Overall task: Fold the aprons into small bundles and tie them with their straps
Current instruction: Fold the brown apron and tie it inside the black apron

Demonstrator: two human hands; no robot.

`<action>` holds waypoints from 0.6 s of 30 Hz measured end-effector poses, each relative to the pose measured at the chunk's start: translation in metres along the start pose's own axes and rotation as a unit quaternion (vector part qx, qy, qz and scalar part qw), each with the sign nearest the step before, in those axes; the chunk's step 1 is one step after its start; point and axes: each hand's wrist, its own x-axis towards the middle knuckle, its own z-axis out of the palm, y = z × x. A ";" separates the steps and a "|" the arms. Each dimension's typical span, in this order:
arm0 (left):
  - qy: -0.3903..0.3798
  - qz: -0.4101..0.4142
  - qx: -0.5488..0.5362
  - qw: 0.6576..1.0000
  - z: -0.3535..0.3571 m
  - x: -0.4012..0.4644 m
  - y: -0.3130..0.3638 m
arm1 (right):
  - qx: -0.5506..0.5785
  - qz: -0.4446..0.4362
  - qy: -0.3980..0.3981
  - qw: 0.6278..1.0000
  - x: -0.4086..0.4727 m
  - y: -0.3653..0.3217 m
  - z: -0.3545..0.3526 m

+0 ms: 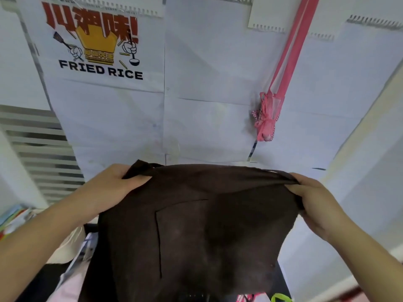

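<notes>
Dark brown apron (196, 225) fills the lower centre of the frame, held up and hanging unfolded, so its folding looks barely begun. One pink apron bundle (267, 118) (already tied with its own straps) sits at centre right on the white surface (207, 73). Left hand (111, 188) and right hand (314, 199) each pinch a top corner, arms spread apart.

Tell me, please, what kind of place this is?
Probably a back room or work area of a fried rice shop. A white sheet printed "FRIED RICE" covers the surface, a tied pink apron bundle lies on it, and both hands stretch a dark brown apron.
</notes>
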 end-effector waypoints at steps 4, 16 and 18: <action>-0.043 -0.023 0.055 0.997 -0.011 -0.005 0.009 | -0.103 0.012 -0.059 0.993 0.007 -0.012 -0.004; 0.043 0.343 0.207 0.915 -0.012 -0.025 0.010 | -0.469 -0.408 -0.086 0.779 -0.031 0.005 0.002; -0.159 0.219 0.402 0.875 0.016 -0.021 -0.060 | -0.596 -0.230 -0.254 0.726 -0.026 0.097 -0.002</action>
